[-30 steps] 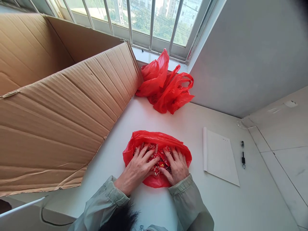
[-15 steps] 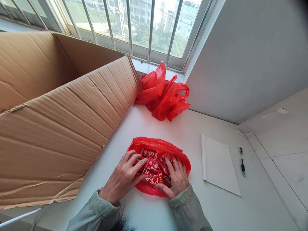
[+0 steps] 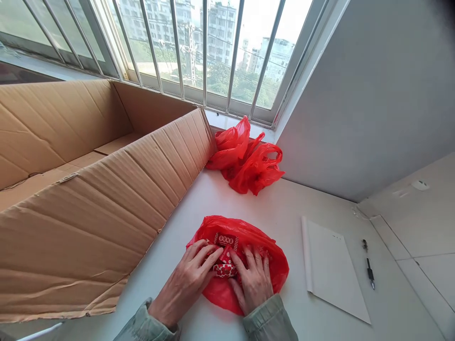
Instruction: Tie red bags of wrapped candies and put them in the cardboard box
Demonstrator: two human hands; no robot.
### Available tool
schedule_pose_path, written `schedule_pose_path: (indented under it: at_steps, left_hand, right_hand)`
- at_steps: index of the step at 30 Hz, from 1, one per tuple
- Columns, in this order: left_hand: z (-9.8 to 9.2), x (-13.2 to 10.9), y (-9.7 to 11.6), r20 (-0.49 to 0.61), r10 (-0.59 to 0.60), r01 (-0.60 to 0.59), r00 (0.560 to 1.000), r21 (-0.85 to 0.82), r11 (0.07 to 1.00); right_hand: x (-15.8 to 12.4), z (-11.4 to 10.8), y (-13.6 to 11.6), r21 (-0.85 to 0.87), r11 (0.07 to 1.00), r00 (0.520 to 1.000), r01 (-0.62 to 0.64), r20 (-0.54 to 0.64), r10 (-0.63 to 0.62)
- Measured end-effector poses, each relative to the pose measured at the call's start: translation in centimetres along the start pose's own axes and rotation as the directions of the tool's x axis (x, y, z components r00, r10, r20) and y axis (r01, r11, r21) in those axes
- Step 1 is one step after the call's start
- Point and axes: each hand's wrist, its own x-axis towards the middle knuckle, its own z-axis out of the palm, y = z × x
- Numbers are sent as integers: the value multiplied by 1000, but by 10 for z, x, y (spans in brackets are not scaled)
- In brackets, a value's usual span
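White and smooth, the table is carrying an open-topped brown cardboard box and, near it, a gaping red plastic bag. Inside the bag, I am watching the left hand and the right hand, both loosely curled, touching small red patterned packets; I am not making out whether either is grasping one.

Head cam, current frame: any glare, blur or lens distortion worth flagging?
Head view: window burns out to white toward the top; head view: dark, blurred patch in the top right corner; head view: box looks stretched toward the left edge, probably wide-angle; head view: left hand and right hand fairly sharp, finest print on the packets unreadable.
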Motion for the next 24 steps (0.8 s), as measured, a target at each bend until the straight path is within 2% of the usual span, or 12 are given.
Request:
schedule_pose_path:
  at_steps: [2,5,7,9,12,16,19,21,24]
  left_hand:
    - [-5,1,2,-58,-54,56,997,37,998]
    - [-12,1,2,-138,-221,230,966,54,972]
    - [-13,-1,-1,-133,-349,352,928,-4,936]
    - [-10,-3,-4,-65,-431,423,900,-100,900]
    - [-5,-5,-8,20,-445,440,895,-201,875]
    - [-9,-4,-12,-22,-452,436,892,-232,870]
    - [-18,-2,-14,-29,-505,480,863,-266,836]
    - [-22,1,-12,3,-553,525,833,-320,789]
    - [-25,5,-7,74,-595,568,800,-411,713]
  right_hand:
    - [0,-1,0,-45,999,999,-30,-27,29]
    - [0,-2,-5,-48,999,1000,-2,10,3]
    - [2,-2,-11,-1,998,996,70,62,-70]
    - [4,0,-18,38,990,985,136,105,-140]
    - [8,3,-23,33,993,985,116,127,-119]
    - [11,2,-18,-11,1000,995,-20,94,21]
    - [11,-3,-12,-21,996,994,-89,68,91]
    - [13,-5,-13,7,995,994,-96,48,95]
    - [16,-6,-20,105,994,1000,-8,27,5]
